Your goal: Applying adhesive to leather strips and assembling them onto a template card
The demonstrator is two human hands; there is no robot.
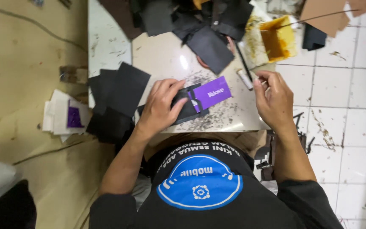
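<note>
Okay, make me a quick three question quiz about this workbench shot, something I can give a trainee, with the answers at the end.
1. True or false: the left hand presses down on the black piece that carries the purple card.
2. Which sits at the far right of the slab? A) a yellow glue tray B) a red bucket C) a glass jar
3. Fill in: the right hand pinches a small tool near a ______ stick lying on the slab.

Key: 1 true; 2 A; 3 white. What the pinched tool is cannot be told at this size.
</note>
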